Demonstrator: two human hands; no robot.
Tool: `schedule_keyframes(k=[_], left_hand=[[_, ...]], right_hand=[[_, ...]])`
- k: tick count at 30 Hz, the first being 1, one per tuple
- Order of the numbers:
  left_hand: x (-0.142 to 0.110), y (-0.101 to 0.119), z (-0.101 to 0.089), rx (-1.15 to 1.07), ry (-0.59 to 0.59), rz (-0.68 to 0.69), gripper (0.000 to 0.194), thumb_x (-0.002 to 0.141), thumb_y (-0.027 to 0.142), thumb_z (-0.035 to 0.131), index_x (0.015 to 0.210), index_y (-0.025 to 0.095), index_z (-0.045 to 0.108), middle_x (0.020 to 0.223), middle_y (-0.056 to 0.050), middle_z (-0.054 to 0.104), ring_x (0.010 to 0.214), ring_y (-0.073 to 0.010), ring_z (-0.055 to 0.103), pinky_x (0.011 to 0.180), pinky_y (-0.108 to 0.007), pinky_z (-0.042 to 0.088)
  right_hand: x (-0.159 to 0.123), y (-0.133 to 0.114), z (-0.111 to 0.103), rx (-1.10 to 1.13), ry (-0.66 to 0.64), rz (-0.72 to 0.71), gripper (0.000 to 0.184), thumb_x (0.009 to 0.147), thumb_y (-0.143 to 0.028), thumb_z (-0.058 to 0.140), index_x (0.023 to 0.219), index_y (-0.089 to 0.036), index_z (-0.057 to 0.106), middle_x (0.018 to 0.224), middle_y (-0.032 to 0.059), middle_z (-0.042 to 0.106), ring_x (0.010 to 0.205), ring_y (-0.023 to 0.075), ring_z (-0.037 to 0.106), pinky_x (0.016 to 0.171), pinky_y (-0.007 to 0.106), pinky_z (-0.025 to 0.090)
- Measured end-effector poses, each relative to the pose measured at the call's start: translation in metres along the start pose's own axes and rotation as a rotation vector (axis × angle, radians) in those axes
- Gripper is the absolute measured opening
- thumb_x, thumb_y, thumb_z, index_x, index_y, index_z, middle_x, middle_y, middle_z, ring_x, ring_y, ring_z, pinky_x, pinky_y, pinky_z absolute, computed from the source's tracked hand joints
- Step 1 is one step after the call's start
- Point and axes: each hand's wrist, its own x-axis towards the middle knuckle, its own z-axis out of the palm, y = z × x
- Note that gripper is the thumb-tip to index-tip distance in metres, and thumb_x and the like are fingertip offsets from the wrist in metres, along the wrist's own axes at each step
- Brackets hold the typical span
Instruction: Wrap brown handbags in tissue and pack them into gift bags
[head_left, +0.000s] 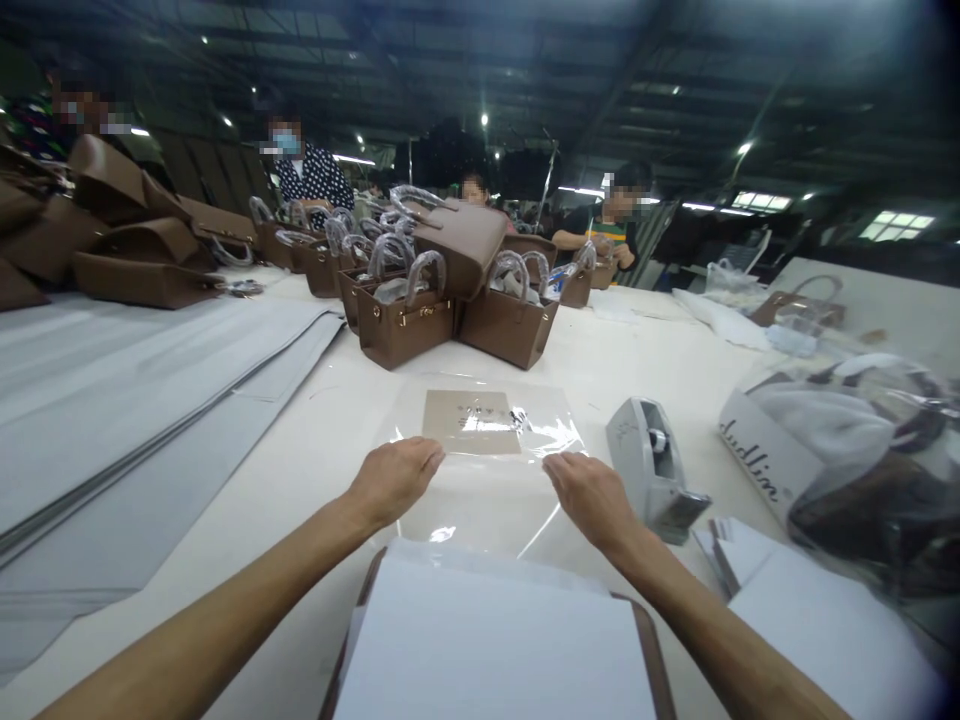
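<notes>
A clear plastic sheet (480, 500), perhaps a bag, stretches between my two hands over the white table. My left hand (397, 478) pinches its left part, fingers closed. On the other side my right hand (589, 490) grips it the same way. A beige printed panel (471, 422) shows beyond my fingers, at the far part of the plastic; whether it is on or under it I cannot tell. Nearest to me lies a white sheet (495, 640) with brown edges (651, 650) showing at both sides.
Brown handbags (405, 325) with wrapped handles stand in a cluster ahead. Flat white sheets (150, 400) are stacked at left. A grey tape dispenser (646, 460) and a plastic-wrapped bag (847, 450) are at right. Several people, one in a dotted top (315, 180), are across the table.
</notes>
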Motion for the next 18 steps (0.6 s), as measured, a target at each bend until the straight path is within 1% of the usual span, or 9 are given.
schedule_keyframes(k=[4,7,10,11,12,13,15,16,18], left_hand=[[-0.02,-0.029,-0.012,-0.111,0.08,-0.223,0.023,0.082,0.035,0.045,0.08,0.021,0.063,0.09,-0.007,0.063,0.092,-0.0268,0.055,0.071,-0.032,0.04],[-0.035,-0.047,-0.013,-0.291,0.115,-0.391,0.029,0.08,0.039,0.045,0.09,0.019,0.062,0.091,-0.011,0.063,0.091,-0.029,0.058,0.056,-0.027,0.041],[-0.044,-0.054,-0.004,-0.663,0.17,-0.497,0.034,0.08,0.036,0.044,0.107,0.017,0.053,0.1,-0.012,0.062,0.09,-0.0247,0.061,0.037,-0.019,0.028],[-0.046,-0.054,0.001,-0.805,0.218,-0.521,0.035,0.078,0.033,0.047,0.108,0.016,0.051,0.101,-0.012,0.062,0.091,-0.0233,0.061,0.034,-0.017,0.024],[-0.047,-0.054,0.005,-0.933,0.277,-0.54,0.034,0.075,0.029,0.051,0.106,0.015,0.05,0.101,-0.012,0.062,0.092,-0.022,0.061,0.033,-0.016,0.023],[-0.048,-0.054,0.009,-1.036,0.342,-0.554,0.033,0.071,0.026,0.055,0.102,0.015,0.051,0.099,-0.011,0.062,0.091,-0.0206,0.061,0.034,-0.014,0.026],[-0.05,-0.051,0.016,-1.164,0.451,-0.559,0.029,0.066,0.021,0.058,0.094,0.017,0.05,0.09,-0.006,0.062,0.087,-0.0172,0.061,0.046,-0.014,0.042],[-0.051,-0.049,0.019,-1.198,0.488,-0.553,0.029,0.065,0.021,0.058,0.092,0.018,0.05,0.087,-0.004,0.061,0.085,-0.0158,0.061,0.056,-0.017,0.048],[-0.053,-0.045,0.023,-1.142,0.486,-0.539,0.035,0.065,0.026,0.06,0.098,0.022,0.051,0.087,-0.001,0.059,0.082,-0.0156,0.061,0.067,-0.022,0.051]], right_hand=[[-0.033,0.023,0.005,0.021,0.07,0.056,0.027,0.094,-0.026,0.037,0.087,-0.016,0.061,0.078,0.0068,0.06,0.072,0.0172,0.055,0.065,0.027,0.037],[-0.055,0.021,0.011,0.04,0.101,0.114,0.03,0.094,-0.029,0.035,0.089,-0.017,0.062,0.079,0.007,0.059,0.078,0.0183,0.055,0.071,0.028,0.038],[-0.074,0.015,0.02,0.06,0.115,0.229,0.03,0.093,-0.025,0.034,0.089,-0.017,0.062,0.082,0.0097,0.06,0.083,0.023,0.055,0.068,0.031,0.039],[-0.08,0.015,0.024,0.076,0.115,0.266,0.03,0.092,-0.023,0.034,0.088,-0.016,0.062,0.082,0.0102,0.06,0.082,0.0235,0.056,0.066,0.031,0.04],[-0.086,0.016,0.026,0.088,0.112,0.286,0.029,0.091,-0.022,0.034,0.086,-0.016,0.062,0.082,0.0099,0.06,0.079,0.0229,0.057,0.064,0.031,0.042],[-0.092,0.018,0.029,0.124,0.108,0.309,0.027,0.09,-0.021,0.036,0.085,-0.017,0.062,0.083,0.009,0.061,0.078,0.0217,0.058,0.064,0.031,0.043],[-0.103,0.025,0.032,0.34,0.086,0.432,0.02,0.085,-0.023,0.044,0.084,-0.018,0.063,0.085,0.0061,0.063,0.078,0.019,0.06,0.068,0.029,0.046],[-0.107,0.028,0.033,0.52,0.072,0.555,0.017,0.082,-0.027,0.049,0.084,-0.018,0.063,0.083,0.0048,0.064,0.075,0.0176,0.06,0.066,0.027,0.047],[-0.112,0.032,0.037,0.95,0.053,0.877,0.024,0.073,-0.035,0.061,0.088,-0.016,0.063,0.075,0.0036,0.065,0.057,0.0137,0.057,0.049,0.023,0.044]])
